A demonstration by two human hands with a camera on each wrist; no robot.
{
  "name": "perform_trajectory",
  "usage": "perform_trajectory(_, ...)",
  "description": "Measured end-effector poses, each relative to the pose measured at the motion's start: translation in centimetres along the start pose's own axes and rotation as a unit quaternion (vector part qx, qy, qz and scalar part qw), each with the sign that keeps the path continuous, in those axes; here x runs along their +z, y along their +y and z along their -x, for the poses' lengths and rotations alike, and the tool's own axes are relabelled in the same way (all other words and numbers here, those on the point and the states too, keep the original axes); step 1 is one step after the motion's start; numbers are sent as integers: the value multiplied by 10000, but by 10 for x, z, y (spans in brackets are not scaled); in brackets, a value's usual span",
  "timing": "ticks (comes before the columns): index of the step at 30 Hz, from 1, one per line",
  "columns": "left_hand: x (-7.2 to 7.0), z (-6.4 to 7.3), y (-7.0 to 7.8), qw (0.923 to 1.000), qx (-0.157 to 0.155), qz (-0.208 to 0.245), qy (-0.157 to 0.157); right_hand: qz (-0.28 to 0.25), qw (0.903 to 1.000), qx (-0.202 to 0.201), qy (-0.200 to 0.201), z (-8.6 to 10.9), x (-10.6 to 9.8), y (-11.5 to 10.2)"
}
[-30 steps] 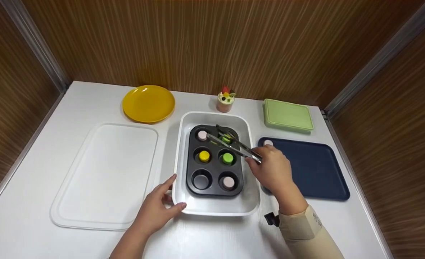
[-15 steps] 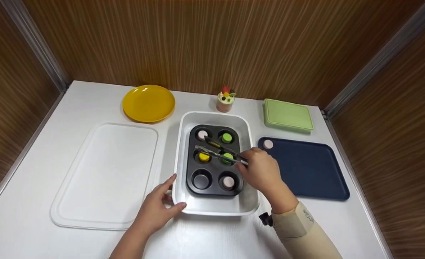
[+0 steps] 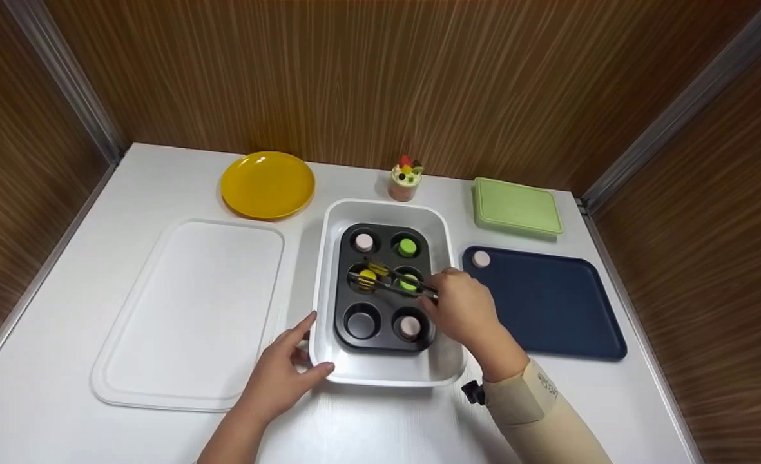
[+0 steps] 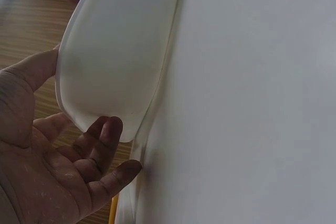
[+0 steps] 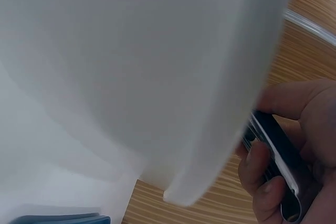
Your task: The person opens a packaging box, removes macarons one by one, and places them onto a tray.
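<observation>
My right hand (image 3: 462, 308) grips metal tongs (image 5: 278, 161) by the handle end. In the head view their tips lie on either side of a yellow macaron-like piece (image 3: 367, 278) in the middle-left cup of a dark muffin pan (image 3: 385, 308). The pan sits inside a white tub (image 3: 390, 384). My left hand (image 3: 280, 374) holds the tub's near-left corner, thumb at the rim and fingers against the outside. Other cups hold pink pieces (image 3: 363, 242) and green pieces (image 3: 407, 247); the near-left cup is bare. Tong arms partly cover the middle-right green piece.
A white board (image 3: 187, 316) lies left of the tub, a yellow plate (image 3: 268, 185) behind it. At the back are a dessert cup (image 3: 404, 183) and a green lidded box (image 3: 519, 206). The navy tray (image 3: 560, 309) on the right carries a pink piece (image 3: 481, 259).
My right hand has moved left and toward me with the tongs, whose tips went from the far-right green piece to the yellow one. My left hand stayed in place.
</observation>
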State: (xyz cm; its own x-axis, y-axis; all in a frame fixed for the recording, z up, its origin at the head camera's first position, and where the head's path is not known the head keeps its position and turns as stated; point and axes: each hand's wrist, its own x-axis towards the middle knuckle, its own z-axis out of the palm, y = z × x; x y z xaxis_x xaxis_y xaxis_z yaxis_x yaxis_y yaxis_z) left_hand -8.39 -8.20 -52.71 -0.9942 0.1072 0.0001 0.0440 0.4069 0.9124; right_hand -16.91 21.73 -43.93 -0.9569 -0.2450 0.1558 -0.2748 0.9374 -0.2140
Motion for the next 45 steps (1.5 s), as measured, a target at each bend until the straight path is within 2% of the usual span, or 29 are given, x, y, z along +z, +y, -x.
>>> perform_trajectory(30, 0, 1, 2, 9999, -98, 30, -59, 334, 9992, -187, -94, -2, 3, -8)
perform_trajectory(45, 1, 1, 0, 10000, -16, 95, -25, 96, 9996, -212, 147, 2, 1, -6)
